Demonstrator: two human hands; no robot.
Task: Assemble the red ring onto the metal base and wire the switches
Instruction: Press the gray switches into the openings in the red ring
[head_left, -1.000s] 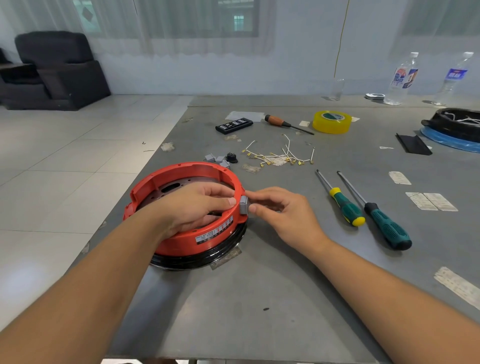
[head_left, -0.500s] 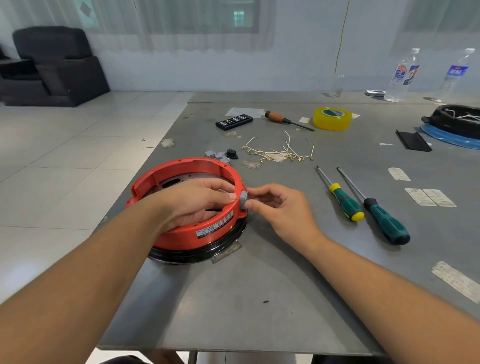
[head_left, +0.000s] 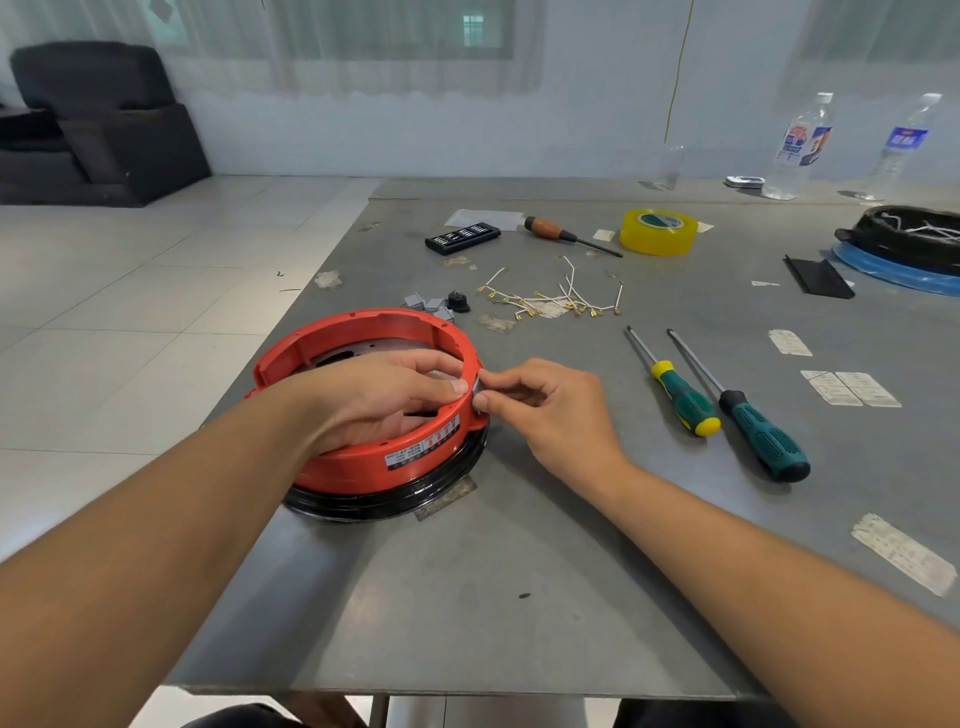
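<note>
Red plastic is filling the near-left part of what I am watching: the red ring (head_left: 363, 462) is lying flat on the grey table (head_left: 519, 597), its open mouth facing straight up, with a black rim showing under it and the metal base (head_left: 374, 347) visible through the opening. Its white label is facing toward me.

My left hand (head_left: 384, 400) is reaching down into the ring, fingers curled and pressing against the inside of the right-hand wall. My right hand (head_left: 540, 410) is coming at that same wall from outside, thumb and forefinger pinching a small grey switch (head_left: 477, 387) held against the wall; most of the switch is hidden by my fingertips, so I cannot tell how far in it is sitting.

Behind the ring, spare grey switches (head_left: 428, 304) are lying in a small cluster, and the white wires (head_left: 556, 296) with brass terminals are lying scattered just beyond them. Two green-handled screwdrivers (head_left: 727, 400) are lying side by side to the right, handles toward me and long axes running away toward the far-left.
</note>
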